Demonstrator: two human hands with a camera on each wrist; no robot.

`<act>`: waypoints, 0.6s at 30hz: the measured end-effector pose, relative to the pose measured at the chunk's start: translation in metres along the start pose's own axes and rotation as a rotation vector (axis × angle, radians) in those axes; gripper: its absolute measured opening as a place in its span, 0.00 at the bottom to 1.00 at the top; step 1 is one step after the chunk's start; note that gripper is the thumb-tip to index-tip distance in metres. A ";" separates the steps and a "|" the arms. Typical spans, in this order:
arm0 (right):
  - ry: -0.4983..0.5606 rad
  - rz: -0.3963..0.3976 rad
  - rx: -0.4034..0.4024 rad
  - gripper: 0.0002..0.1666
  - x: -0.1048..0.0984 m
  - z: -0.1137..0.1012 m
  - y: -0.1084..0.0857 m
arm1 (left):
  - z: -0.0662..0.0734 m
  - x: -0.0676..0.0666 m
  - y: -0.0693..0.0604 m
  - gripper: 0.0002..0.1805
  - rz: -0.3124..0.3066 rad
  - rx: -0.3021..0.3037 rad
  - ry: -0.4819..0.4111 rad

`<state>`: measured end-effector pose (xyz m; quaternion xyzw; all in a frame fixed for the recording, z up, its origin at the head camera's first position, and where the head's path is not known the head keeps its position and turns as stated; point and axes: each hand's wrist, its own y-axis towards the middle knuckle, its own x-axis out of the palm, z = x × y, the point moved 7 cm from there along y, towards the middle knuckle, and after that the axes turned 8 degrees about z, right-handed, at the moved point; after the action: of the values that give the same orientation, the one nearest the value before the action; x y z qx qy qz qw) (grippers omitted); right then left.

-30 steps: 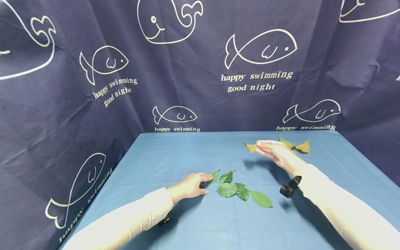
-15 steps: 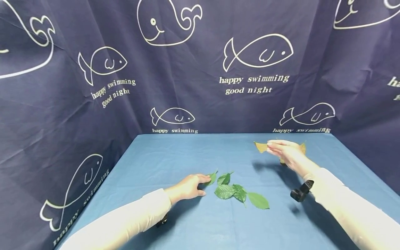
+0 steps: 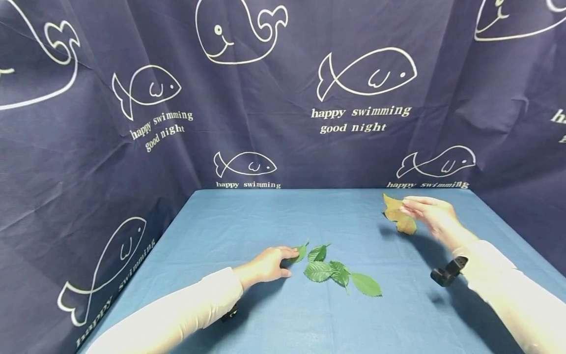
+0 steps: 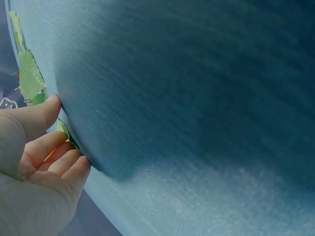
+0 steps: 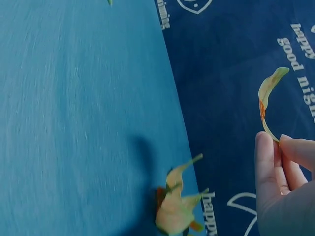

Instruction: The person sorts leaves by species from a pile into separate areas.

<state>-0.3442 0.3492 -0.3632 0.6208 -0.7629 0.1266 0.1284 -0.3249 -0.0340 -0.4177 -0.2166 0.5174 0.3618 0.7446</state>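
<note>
- The right hand [image 3: 432,215] has just shifted right at the far right of the blue cloth [image 3: 261,216], thumb and fingertips closed in a pinch on a yellow leaf [image 5: 266,93].
- That puts it over the other yellow leaves [image 5: 174,214] (the right wrist view shows a gap, so it is lifted, not laid down).
- The left hand [image 3: 267,265] has stayed put, fingers relaxed on a green leaf [image 3: 301,252], gripping nothing.
- The other green leaves [image 3: 319,271] lie just right of it.

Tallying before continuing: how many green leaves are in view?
5: one green leaf at the left hand; second leaf just right; third leaf and fourth leaf side by side, nearer the person; fifth leaf farthest right. Others may be hidden underneath.
</note>
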 end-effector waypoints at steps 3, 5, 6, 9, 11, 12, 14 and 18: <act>0.048 0.022 0.009 0.18 -0.013 -0.002 0.000 | 0.001 -0.001 -0.001 0.31 -0.003 -0.003 -0.001; 0.062 0.042 0.011 0.18 -0.021 -0.002 0.000 | 0.002 -0.002 -0.002 0.30 -0.002 0.000 0.000; 0.056 0.057 0.013 0.18 -0.025 -0.001 0.000 | 0.002 -0.002 -0.002 0.30 0.000 0.002 0.000; 0.041 0.104 0.026 0.18 -0.038 -0.001 0.002 | 0.003 -0.003 -0.001 0.30 0.000 0.002 0.007; 0.027 0.137 0.045 0.18 -0.047 0.001 0.003 | 0.002 -0.002 -0.001 0.30 0.000 0.003 0.013; 0.016 0.155 0.056 0.19 -0.051 0.002 0.003 | 0.002 -0.002 -0.001 0.30 0.000 0.003 0.015; 0.006 0.184 0.076 0.18 -0.058 0.004 0.003 | 0.001 -0.001 -0.001 0.30 0.000 0.006 0.020; -0.060 0.230 0.109 0.18 -0.072 0.009 0.004 | 0.000 0.001 0.000 0.30 0.004 0.007 0.017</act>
<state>-0.3341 0.4123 -0.3974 0.5390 -0.8244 0.1631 0.0563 -0.3247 -0.0340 -0.4185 -0.2161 0.5252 0.3596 0.7404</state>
